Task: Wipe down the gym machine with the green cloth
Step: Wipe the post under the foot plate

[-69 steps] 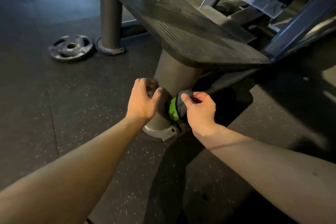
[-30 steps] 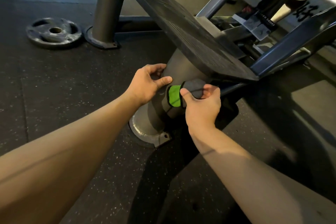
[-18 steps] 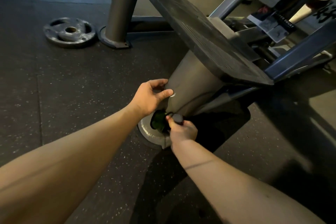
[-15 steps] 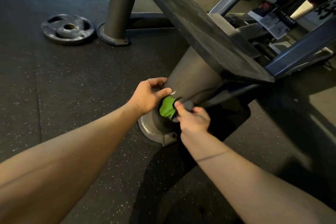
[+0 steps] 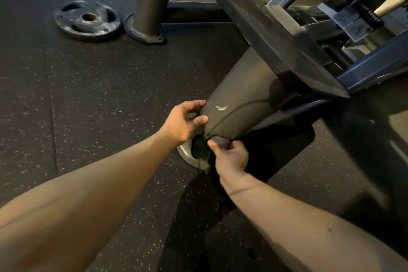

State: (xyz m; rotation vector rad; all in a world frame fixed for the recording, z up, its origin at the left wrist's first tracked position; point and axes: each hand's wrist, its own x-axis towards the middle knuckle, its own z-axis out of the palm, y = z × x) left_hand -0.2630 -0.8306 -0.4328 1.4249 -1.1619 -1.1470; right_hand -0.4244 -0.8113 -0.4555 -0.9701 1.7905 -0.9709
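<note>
At the base of the post (image 5: 238,99), right hand (image 5: 230,157) is pinching the green cloth (image 5: 199,147), wiping; left hand (image 5: 184,120) is gripping the post; upward sweep likely next.

Weight plate (image 5: 87,20) flat on speckled floor (image 5: 99,95)

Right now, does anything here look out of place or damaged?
A weight plate lies flat on the floor beside the far post, not racked. The near post carries a pale curved mark above the green cloth, beside the left hand; scuff or glare, I cannot tell.
</note>
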